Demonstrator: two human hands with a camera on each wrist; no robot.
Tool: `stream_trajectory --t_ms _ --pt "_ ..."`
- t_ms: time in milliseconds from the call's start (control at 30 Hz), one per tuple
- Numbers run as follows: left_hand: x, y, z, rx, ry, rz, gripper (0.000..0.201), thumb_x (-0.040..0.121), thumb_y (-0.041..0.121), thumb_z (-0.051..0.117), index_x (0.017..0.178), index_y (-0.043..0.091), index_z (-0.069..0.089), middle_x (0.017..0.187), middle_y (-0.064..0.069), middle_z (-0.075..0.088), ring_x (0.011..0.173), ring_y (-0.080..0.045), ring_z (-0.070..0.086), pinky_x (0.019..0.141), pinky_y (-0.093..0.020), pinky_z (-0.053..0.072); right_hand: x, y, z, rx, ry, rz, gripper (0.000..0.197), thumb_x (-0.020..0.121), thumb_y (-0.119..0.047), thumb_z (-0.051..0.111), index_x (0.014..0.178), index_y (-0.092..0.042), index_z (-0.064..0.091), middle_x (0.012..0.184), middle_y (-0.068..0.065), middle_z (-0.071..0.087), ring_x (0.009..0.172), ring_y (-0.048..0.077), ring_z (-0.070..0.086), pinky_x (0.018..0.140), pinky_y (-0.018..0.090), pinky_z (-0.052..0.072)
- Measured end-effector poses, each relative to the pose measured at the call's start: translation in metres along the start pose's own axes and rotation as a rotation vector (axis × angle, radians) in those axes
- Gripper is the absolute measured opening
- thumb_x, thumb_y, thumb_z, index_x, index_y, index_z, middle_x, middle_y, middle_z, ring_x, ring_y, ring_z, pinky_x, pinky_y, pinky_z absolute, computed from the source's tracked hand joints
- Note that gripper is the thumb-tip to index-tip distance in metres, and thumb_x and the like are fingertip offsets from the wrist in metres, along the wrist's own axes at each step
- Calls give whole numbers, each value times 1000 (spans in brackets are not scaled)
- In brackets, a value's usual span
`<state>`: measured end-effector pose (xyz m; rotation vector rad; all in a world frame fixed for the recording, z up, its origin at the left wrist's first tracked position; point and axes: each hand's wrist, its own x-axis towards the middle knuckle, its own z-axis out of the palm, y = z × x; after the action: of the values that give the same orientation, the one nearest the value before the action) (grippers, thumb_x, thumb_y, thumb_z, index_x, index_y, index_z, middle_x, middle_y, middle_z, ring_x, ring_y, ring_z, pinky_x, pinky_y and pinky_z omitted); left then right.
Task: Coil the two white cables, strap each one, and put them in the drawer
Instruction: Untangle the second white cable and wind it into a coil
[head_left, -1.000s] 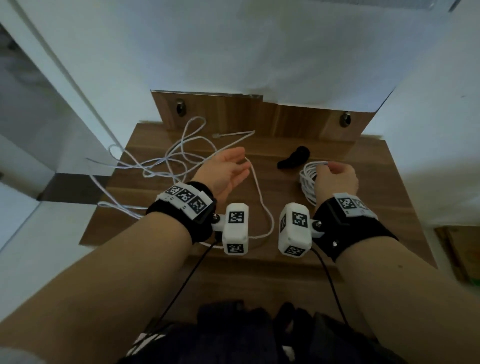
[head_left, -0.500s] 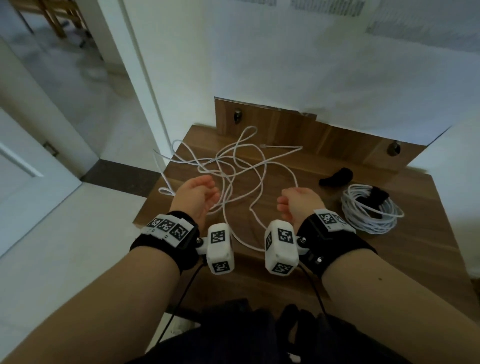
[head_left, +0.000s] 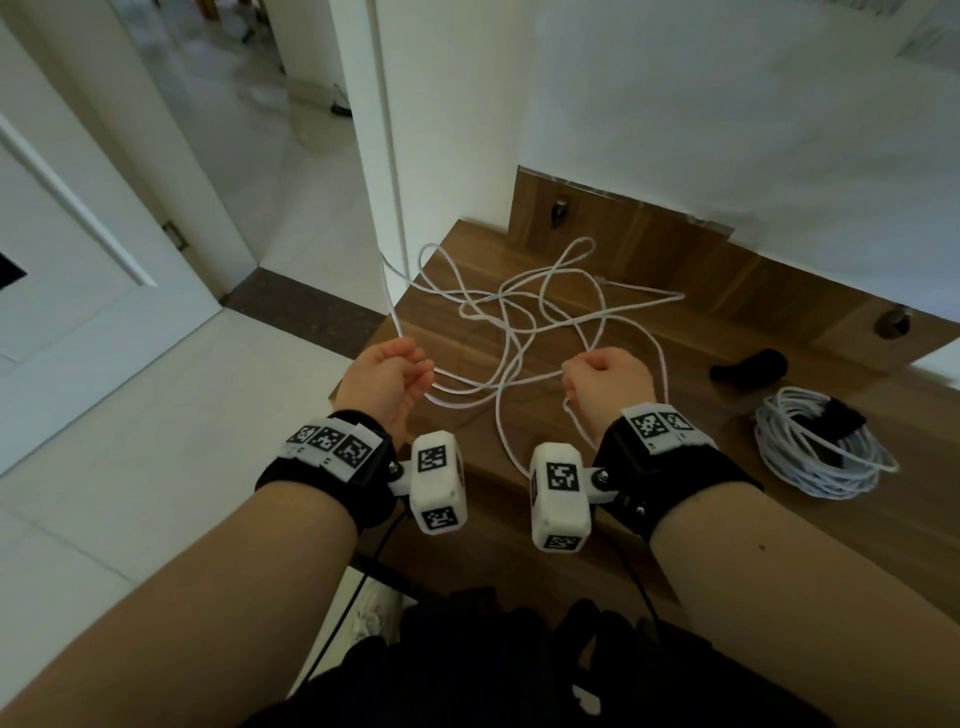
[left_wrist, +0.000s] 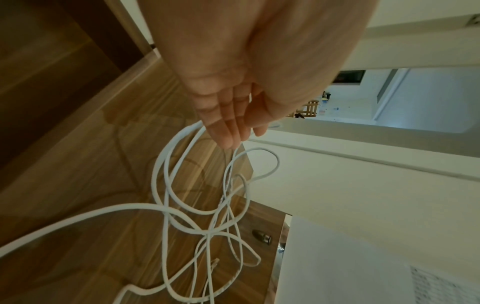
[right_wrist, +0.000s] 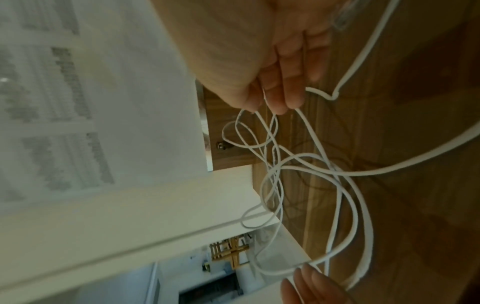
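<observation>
A loose white cable (head_left: 524, 322) lies tangled over the wooden tabletop (head_left: 675, 519), with loops hanging off its left edge. My left hand (head_left: 387, 379) holds strands of this cable (left_wrist: 179, 170) at the table's left edge, fingers curled round them. My right hand (head_left: 605, 382) pinches another stretch of the same cable (right_wrist: 311, 144) over the table's middle. A second white cable (head_left: 815, 452) lies coiled at the right, with a black strap (head_left: 844, 415) round it. A loose black strap (head_left: 750, 366) lies behind that coil.
A wooden back panel (head_left: 649, 244) with two metal knobs (head_left: 561, 210) stands against the white wall. A white door frame (head_left: 384, 130) and tiled floor (head_left: 156, 441) lie left of the table. No drawer is in view.
My right hand has left the coiled cable and moved left to the loose one. Both hands have taken hold of the loose cable and lifted strands. My view has turned left.
</observation>
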<state>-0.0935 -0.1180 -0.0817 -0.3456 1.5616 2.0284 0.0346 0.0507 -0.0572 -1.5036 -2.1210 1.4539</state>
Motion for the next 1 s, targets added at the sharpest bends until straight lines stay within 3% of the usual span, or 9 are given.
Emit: stream_trajectory --t_ms 100,300,400,500,667,733,833,933,1000 --pt "-1 -1 0 13 -33 -5 31 89 -13 43 103 7 61 105 -13 62 100 -25 64 82 -31 55 -5 -3 -6 -345 -163 31 33 82 -33 72 107 -14 60 103 2 59 96 20 56 78 31 44" --pt "-8 1 16 10 -108 -6 31 91 -12 40 108 5 59 110 -14 62 104 -25 64 85 -31 55 -9 9 -28 -693 -257 92 40 82 -23 74 116 -7 61 115 11 63 107 28 61 92 39 52" --pt "-15 1 27 21 -160 -21 31 91 -13 40 105 6 60 110 -15 62 105 -25 63 84 -30 55 -11 17 -41 -762 -320 134 31 83 -30 71 103 -8 66 101 6 66 100 25 64 83 33 54" --pt "-23 -1 39 45 -195 -29 31 91 -14 39 104 5 60 109 -16 61 105 -26 62 86 -31 54 -5 25 -51 -531 -327 131 23 90 -19 64 106 -2 68 81 5 65 75 19 63 68 29 53" --pt "-34 -5 56 94 -247 -45 28 92 -13 38 103 3 58 108 -18 60 104 -28 61 89 -33 53 -9 12 -76 38 -68 40 16 94 -22 62 102 -9 67 59 1 54 49 13 47 48 22 40" --pt "-37 -8 63 112 -282 -54 28 92 -14 38 98 4 59 103 -17 60 99 -26 62 88 -33 53 -9 12 -84 73 -34 -18 14 93 -24 63 101 -13 68 60 -1 57 50 13 49 54 26 42" --pt "-42 -12 73 141 -325 -76 28 91 -14 38 99 4 59 104 -17 60 100 -26 61 87 -33 54 -12 17 -95 -127 -30 -105 10 93 -20 62 100 -19 69 74 -2 67 66 11 58 68 24 46" --pt "-46 -16 79 159 -348 -93 27 91 -13 40 100 3 60 103 -17 61 96 -25 63 85 -33 54 -15 32 -100 -244 -52 -64 16 89 -11 63 102 -18 70 86 0 66 78 12 58 70 22 43" --pt "-48 -18 83 173 -365 -104 27 92 -13 39 100 3 59 101 -16 61 93 -24 63 86 -33 54 -16 41 -102 -147 -26 -39 19 88 -10 63 104 -15 72 80 0 68 71 12 58 65 21 44"
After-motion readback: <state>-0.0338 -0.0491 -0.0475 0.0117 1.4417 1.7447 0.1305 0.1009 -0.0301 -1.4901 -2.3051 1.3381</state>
